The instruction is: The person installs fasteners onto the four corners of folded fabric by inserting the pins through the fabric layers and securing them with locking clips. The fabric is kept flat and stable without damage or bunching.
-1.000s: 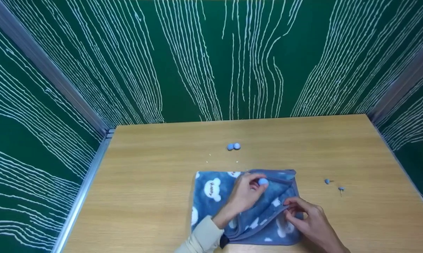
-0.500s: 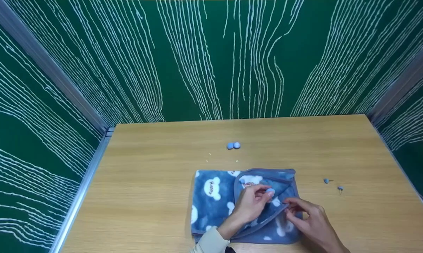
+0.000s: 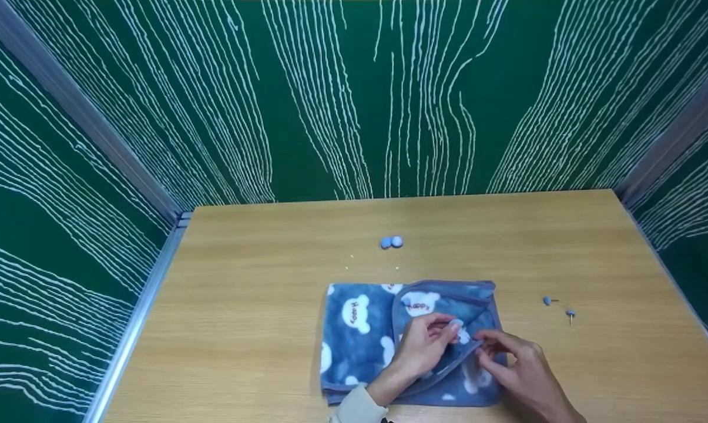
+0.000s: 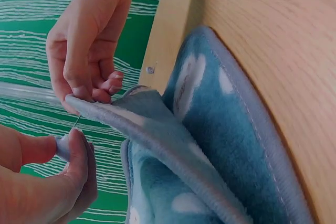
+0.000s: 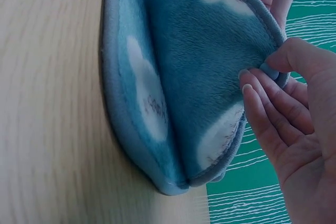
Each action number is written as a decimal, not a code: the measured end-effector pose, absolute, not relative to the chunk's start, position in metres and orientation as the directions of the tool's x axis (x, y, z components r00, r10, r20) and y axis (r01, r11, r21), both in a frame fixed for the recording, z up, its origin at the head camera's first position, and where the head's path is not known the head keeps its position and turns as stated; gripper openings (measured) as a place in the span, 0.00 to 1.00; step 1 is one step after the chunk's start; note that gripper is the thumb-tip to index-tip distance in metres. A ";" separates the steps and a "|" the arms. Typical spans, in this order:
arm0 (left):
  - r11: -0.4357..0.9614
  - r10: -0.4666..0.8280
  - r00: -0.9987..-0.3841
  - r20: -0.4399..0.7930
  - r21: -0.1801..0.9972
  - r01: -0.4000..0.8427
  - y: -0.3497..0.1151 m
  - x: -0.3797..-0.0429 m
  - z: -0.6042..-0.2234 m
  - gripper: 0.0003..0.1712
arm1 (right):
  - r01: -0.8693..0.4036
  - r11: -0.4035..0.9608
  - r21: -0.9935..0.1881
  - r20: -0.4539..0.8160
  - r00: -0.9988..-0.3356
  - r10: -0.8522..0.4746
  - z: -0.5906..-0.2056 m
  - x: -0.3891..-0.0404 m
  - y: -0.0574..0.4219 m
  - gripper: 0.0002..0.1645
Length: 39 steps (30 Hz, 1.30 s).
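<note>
A teal blanket [image 3: 359, 346] with white bear-shaped patches and a grey-blue border lies folded on the table, one layer lifted at the right. In the head view my left hand [image 3: 421, 346] is over it, pinching a pin by its round light-blue head [image 3: 456, 324]. The left wrist view shows the pin's thin needle [image 4: 77, 121] directed up at the lifted border. My right hand [image 3: 521, 364] pinches that border [image 5: 281, 35] between thumb and fingers. Under the right thumb a small smooth light-blue piece [image 5: 269, 71] shows; I cannot tell what it is.
Two round blue caps [image 3: 391, 242] sit side by side behind the blanket. Two blue-headed pins, one farther back [image 3: 547, 301] and one nearer [image 3: 571, 314], lie at the right with needles exposed. Tiny pale specks [image 3: 397, 268] dot the wooden table [image 3: 242, 329]. Green walls [image 3: 312, 117] enclose it.
My left hand has moved right and toward me with the pin, closer to the right hand. The right hand has stayed at the blanket's border.
</note>
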State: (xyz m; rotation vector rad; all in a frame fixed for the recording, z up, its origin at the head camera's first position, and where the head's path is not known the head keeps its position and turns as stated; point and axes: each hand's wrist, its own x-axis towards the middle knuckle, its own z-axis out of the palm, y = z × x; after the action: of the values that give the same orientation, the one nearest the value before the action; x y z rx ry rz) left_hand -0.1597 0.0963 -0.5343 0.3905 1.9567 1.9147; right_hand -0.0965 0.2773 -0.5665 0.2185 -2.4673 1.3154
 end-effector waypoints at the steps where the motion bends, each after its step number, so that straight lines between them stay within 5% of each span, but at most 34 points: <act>1: 0.026 0.448 -0.891 -0.077 0.997 -0.073 0.097 -0.160 -0.535 0.15 | -0.288 0.561 -0.776 0.362 -0.932 0.021 -0.566 -0.097 0.277 0.19; 15: -0.043 0.472 -0.874 -0.110 0.988 -0.148 0.098 -0.158 -0.539 0.16 | -0.368 0.543 -0.755 0.427 -0.904 -0.019 -0.569 -0.096 0.279 0.20; 30: -0.023 0.490 -0.864 -0.118 0.989 -0.148 0.097 -0.158 -0.543 0.14 | -0.291 0.569 -0.770 0.360 -0.933 0.011 -0.565 -0.097 0.276 0.18; 39: 0.055 0.476 -0.877 -0.063 0.998 -0.042 0.098 -0.154 -0.544 0.14 | -0.364 0.555 -0.748 0.430 -0.903 -0.012 -0.568 -0.099 0.274 0.22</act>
State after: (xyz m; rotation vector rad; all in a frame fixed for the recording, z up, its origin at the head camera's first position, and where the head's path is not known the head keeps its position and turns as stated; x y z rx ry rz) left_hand -0.1536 0.0979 -0.5444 0.4348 1.9640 1.8789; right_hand -0.0986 0.2737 -0.5680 0.3064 -2.4160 1.2888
